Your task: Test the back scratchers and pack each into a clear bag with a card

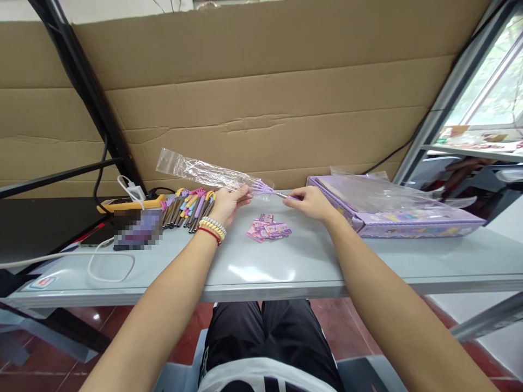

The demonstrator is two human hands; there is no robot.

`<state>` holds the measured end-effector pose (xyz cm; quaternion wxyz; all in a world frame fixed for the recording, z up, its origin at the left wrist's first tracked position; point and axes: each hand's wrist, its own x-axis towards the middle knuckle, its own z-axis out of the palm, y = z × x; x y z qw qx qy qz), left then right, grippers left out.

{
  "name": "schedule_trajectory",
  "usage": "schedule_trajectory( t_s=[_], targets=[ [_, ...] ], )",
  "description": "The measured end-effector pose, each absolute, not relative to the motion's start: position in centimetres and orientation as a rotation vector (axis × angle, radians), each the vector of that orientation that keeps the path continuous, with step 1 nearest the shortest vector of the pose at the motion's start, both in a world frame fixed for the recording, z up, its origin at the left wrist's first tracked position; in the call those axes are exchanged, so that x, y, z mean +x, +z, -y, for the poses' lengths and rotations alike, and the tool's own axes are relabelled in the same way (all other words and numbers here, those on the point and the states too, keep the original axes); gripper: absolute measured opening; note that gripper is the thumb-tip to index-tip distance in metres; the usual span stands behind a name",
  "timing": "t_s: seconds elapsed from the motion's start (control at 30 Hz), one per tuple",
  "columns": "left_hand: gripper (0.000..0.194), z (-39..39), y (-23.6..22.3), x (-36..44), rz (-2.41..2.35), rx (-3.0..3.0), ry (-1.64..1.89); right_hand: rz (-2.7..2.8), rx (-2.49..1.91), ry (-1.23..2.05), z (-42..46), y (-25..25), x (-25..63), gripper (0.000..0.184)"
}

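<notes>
Clear film forms the sleeve (200, 170), which should handle light, limp and slippery; grip its claw-side end, where the left hand (231, 202) pinches it above the table (314, 267). The right hand (309, 201) grasps the purple claw tool (263, 188), likely stiff, by its finger-hidden handle. Whether film encloses the claw is unclear.

My left arm (171, 299) and right arm (386, 288) slant in from the near left and near right, my left hand (231, 203) pointing right with fingers fairly straight and thumb pressed to them, my right hand (309, 202) facing it, fingers curled in a leftward pinch, the two hands near but apart.
</notes>
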<state>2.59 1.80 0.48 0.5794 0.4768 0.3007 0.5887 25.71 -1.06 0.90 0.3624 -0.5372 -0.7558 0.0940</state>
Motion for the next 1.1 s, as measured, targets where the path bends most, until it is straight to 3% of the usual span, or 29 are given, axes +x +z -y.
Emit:
schedule_trajectory(
  t_s=[0.33, 0.63, 0.83, 1.1],
  targets=[
    [0.039, -1.6, 0.4, 2.7, -0.708, 1.172, 1.317, 2.076, -1.317, 0.316, 1.0, 0.6, 24.6, 0.03],
    [0.033, -1.3, 0.3, 3.0, -0.763, 1.337, 1.191, 2.123, -1.202, 0.304, 0.7, -0.1, 23.6, 0.039],
    [0.025, -1.2, 0.3, 3.1, -0.775, 1.394, 1.133, 1.975, -1.291, 0.317, 1.1, -0.2, 22.9, 0.083],
    [0.029, -1.0, -0.2, 3.6, -0.795, 1.508, 0.981, 1.946, -1.164, 0.532, 1.6, -0.2, 22.0, 0.081]
  ],
)
